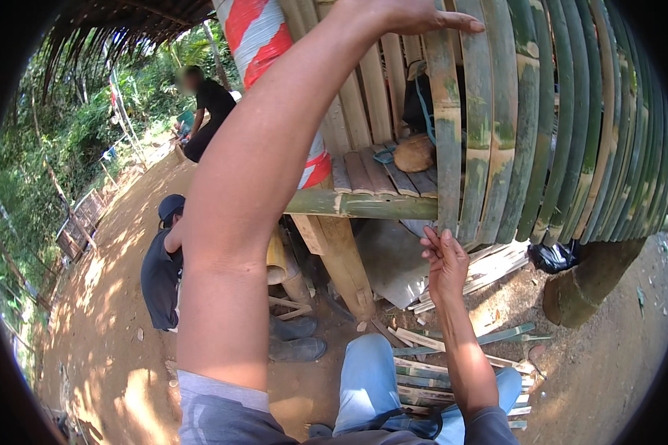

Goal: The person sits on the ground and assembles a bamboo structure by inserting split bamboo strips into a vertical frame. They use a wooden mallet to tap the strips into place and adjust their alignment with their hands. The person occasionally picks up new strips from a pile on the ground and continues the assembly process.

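Between my two hands stands an upright green bamboo slat (447,141), at the left end of a row of similar slats (549,126). My left hand (416,16) reaches up to the slat's upper part and is closed on it, one digit stretched across its front; the top edge of the picture cuts off the other fingers. Lower down, my right hand (447,267) pinches the slat's bottom end with its palm turned up. That end overlaps a horizontal bamboo rail (364,204). Behind the slat, a brown rounded object (416,154) rests on a slatted ledge (364,172).
A post wrapped in red and white tape (260,37) rises beside my left arm. Cut bamboo strips (423,378) lie around my knees. Grey boots (297,348) and a crouching person in a cap (163,267) are at left; another person (214,111) sits farther off. A black bag (553,257) lies beneath the slats.
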The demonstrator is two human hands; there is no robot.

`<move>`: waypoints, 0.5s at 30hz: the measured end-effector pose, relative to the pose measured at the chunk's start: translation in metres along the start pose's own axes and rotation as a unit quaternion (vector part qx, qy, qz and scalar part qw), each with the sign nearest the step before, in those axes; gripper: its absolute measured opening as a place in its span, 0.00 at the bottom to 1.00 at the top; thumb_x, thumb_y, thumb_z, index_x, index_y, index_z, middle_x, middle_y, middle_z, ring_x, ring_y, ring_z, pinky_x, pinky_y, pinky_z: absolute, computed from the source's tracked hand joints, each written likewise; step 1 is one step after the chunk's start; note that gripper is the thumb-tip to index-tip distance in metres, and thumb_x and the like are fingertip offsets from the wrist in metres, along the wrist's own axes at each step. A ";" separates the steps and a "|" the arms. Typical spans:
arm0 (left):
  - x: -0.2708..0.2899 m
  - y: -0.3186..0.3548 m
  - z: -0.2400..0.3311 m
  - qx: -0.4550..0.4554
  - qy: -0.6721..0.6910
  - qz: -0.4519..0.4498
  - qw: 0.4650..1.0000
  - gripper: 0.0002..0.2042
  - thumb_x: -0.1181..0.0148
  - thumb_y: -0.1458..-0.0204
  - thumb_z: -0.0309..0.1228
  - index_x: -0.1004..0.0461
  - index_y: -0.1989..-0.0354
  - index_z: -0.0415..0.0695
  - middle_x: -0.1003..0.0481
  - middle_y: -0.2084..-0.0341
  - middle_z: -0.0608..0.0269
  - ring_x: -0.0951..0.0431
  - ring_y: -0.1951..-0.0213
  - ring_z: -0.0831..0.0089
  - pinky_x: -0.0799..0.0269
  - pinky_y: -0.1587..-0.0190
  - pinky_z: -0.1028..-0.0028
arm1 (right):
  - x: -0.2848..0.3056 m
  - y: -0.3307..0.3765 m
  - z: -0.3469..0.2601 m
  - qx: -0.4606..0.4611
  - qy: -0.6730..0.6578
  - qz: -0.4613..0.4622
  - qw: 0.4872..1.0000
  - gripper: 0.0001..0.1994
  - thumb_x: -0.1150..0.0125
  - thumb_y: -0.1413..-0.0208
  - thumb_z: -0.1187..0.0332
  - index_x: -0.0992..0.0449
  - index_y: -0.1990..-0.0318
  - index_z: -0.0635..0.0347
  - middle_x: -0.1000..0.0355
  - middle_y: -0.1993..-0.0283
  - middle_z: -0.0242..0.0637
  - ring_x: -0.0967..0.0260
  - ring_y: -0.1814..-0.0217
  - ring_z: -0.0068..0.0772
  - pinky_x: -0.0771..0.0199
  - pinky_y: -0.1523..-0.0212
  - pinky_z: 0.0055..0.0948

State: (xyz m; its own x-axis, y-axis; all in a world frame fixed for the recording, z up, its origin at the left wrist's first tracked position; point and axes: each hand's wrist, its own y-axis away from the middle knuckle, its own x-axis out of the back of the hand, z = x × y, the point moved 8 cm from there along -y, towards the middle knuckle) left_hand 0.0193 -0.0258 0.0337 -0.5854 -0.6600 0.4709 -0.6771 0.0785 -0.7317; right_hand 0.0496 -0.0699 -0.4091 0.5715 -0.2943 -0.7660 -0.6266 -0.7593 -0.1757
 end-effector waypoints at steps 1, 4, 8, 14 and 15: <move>0.002 0.002 -0.001 -0.005 0.004 0.011 1.000 0.63 0.44 0.57 0.70 0.70 0.29 0.33 0.72 0.29 0.36 0.78 0.29 0.41 0.75 0.27 0.55 | -0.002 0.000 0.003 -0.004 0.000 -0.004 1.000 0.16 0.39 0.39 0.61 0.25 0.57 0.69 0.23 0.53 0.52 0.24 0.60 0.30 0.25 0.67 0.24; 0.002 0.003 -0.004 0.001 -0.001 -0.012 1.000 0.63 0.44 0.57 0.70 0.69 0.28 0.34 0.72 0.29 0.34 0.78 0.29 0.40 0.74 0.27 0.54 | -0.004 0.001 0.005 -0.003 0.007 0.006 1.000 0.15 0.39 0.39 0.61 0.24 0.58 0.68 0.23 0.55 0.51 0.24 0.61 0.30 0.26 0.67 0.24; 0.005 0.006 -0.003 0.007 0.006 -0.001 1.000 0.62 0.43 0.57 0.70 0.70 0.28 0.36 0.73 0.29 0.34 0.78 0.29 0.40 0.73 0.28 0.53 | -0.003 0.000 0.003 0.001 0.024 -0.005 1.000 0.16 0.39 0.39 0.61 0.24 0.59 0.69 0.23 0.54 0.52 0.24 0.60 0.30 0.25 0.66 0.24; 0.001 0.004 -0.005 0.020 0.004 -0.031 0.999 0.62 0.39 0.57 0.66 0.73 0.27 0.44 0.77 0.29 0.38 0.82 0.29 0.45 0.74 0.28 0.54 | -0.004 0.003 0.000 -0.006 0.012 -0.010 1.000 0.17 0.39 0.39 0.59 0.23 0.59 0.71 0.23 0.54 0.52 0.25 0.61 0.29 0.25 0.64 0.25; 0.002 0.005 -0.003 0.027 0.014 -0.042 0.999 0.61 0.38 0.57 0.65 0.74 0.27 0.45 0.77 0.29 0.39 0.82 0.28 0.45 0.73 0.28 0.54 | -0.003 0.003 0.000 -0.005 0.011 -0.008 1.000 0.17 0.39 0.39 0.59 0.23 0.59 0.71 0.23 0.54 0.51 0.25 0.61 0.29 0.25 0.64 0.25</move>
State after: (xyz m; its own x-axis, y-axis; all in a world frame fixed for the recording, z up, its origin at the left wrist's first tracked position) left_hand 0.0135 -0.0243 0.0319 -0.5401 -0.6419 0.5442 -0.6999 -0.0164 -0.7140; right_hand 0.0460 -0.0712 -0.4070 0.5937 -0.2940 -0.7491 -0.6117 -0.7697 -0.1827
